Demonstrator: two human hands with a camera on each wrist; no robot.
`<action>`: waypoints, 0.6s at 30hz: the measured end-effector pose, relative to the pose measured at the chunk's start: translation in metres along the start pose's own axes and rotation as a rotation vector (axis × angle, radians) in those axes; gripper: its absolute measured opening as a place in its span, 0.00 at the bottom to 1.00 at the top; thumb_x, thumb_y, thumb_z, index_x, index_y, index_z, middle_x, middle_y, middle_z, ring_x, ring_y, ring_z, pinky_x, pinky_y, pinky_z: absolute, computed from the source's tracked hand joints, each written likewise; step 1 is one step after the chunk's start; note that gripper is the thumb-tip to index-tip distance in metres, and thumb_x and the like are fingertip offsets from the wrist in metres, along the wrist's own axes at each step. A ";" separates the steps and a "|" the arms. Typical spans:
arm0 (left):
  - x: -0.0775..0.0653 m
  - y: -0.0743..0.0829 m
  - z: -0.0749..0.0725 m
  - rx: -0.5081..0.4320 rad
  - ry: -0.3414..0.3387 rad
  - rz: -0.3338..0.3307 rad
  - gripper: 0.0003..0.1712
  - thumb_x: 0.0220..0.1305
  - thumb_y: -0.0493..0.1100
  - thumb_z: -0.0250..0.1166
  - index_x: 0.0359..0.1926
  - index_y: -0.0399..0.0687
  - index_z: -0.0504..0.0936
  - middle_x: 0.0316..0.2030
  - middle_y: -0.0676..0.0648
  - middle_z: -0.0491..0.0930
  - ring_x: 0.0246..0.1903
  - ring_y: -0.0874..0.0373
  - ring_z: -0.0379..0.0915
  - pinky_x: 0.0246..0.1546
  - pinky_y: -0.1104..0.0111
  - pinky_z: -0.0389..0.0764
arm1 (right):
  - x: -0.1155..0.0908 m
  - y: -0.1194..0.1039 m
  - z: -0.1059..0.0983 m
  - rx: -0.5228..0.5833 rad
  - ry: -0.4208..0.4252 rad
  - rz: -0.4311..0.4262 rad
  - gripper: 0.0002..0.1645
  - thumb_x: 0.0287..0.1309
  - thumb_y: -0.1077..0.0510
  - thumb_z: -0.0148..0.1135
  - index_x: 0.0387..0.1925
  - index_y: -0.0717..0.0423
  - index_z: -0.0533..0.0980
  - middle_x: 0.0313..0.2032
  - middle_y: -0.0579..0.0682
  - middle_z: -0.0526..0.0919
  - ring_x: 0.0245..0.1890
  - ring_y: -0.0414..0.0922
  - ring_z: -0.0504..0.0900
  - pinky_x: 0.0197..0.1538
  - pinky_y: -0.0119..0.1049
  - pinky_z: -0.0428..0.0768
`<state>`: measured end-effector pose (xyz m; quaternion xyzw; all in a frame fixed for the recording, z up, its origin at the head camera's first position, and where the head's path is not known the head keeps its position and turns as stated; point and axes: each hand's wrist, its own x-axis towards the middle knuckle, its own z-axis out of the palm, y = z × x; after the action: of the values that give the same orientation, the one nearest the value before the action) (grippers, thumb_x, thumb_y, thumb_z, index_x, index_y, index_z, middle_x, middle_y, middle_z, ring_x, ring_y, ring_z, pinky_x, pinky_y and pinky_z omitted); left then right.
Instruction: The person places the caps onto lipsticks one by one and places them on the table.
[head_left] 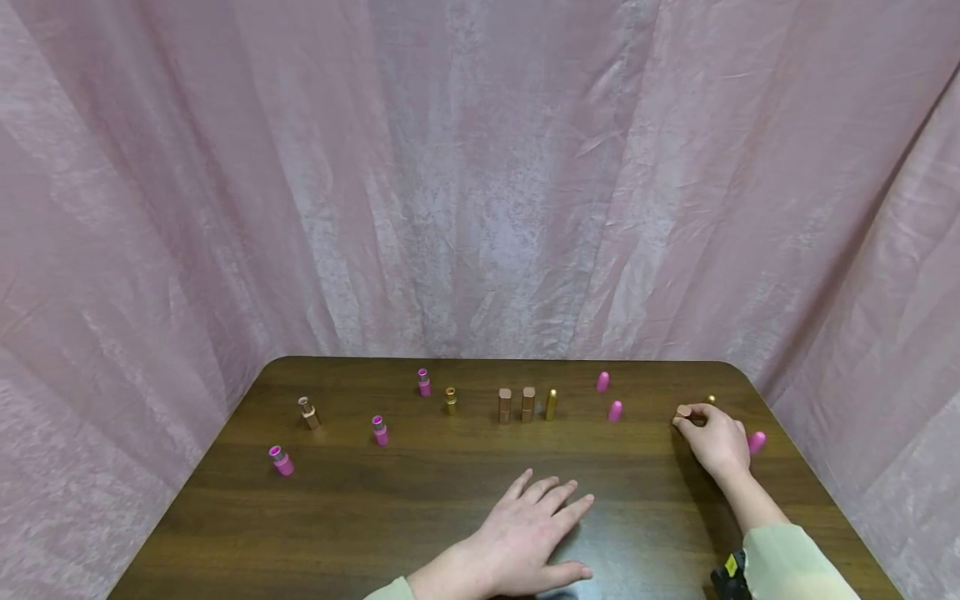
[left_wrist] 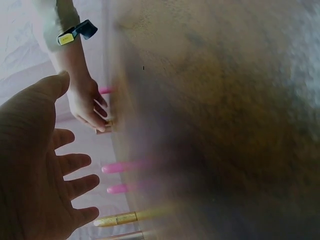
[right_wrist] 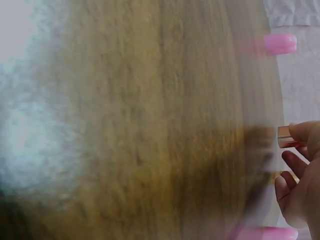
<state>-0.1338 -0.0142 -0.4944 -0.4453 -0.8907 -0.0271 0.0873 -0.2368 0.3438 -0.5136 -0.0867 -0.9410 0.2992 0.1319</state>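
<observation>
At the table's right side my right hand (head_left: 716, 442) pinches a rose-gold lipstick cap (right_wrist: 284, 137) between thumb and finger. Just behind this hand is a gold cap (head_left: 709, 400), and a pink cap (head_left: 757, 442) stands to its right. My left hand (head_left: 525, 537) is spread over the front middle of the table, fingers straight, holding nothing; whether it touches the wood I cannot tell. Beyond it stand two rose-gold lipsticks (head_left: 505, 406) and a gold lipstick (head_left: 551, 404). Two more pink caps (head_left: 615, 411) are between these and my right hand.
Uncapped tubes stand on the left half of the wooden table (head_left: 330, 517): pink ones (head_left: 281, 461), a rose-gold one (head_left: 309, 417) and a gold one (head_left: 451, 402). A pink curtain (head_left: 480, 183) hangs behind the table's back edge and along its sides.
</observation>
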 end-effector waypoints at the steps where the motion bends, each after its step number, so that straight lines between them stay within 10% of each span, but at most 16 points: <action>1: 0.000 0.000 0.000 0.002 -0.001 0.000 0.47 0.69 0.78 0.45 0.79 0.60 0.60 0.74 0.50 0.65 0.71 0.51 0.62 0.71 0.48 0.61 | -0.001 0.000 0.000 0.011 0.009 -0.001 0.20 0.67 0.50 0.65 0.51 0.60 0.83 0.52 0.62 0.85 0.52 0.70 0.77 0.52 0.60 0.73; 13: -0.005 -0.007 0.000 -0.018 0.001 -0.005 0.47 0.69 0.78 0.45 0.79 0.59 0.62 0.73 0.50 0.66 0.71 0.51 0.63 0.71 0.47 0.61 | -0.021 -0.028 -0.005 0.370 -0.076 0.090 0.28 0.67 0.48 0.68 0.58 0.66 0.79 0.51 0.55 0.86 0.43 0.29 0.79 0.45 0.23 0.74; 18: -0.011 -0.011 -0.003 -0.025 0.019 -0.020 0.46 0.69 0.77 0.47 0.78 0.59 0.62 0.73 0.50 0.67 0.70 0.51 0.63 0.70 0.47 0.62 | -0.037 -0.049 -0.010 0.617 -0.194 0.242 0.34 0.67 0.42 0.66 0.63 0.62 0.76 0.48 0.34 0.84 0.46 0.25 0.74 0.54 0.28 0.71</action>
<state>-0.1362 -0.0296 -0.4931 -0.4373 -0.8938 -0.0434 0.0896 -0.2027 0.3006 -0.4846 -0.1246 -0.7973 0.5900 0.0254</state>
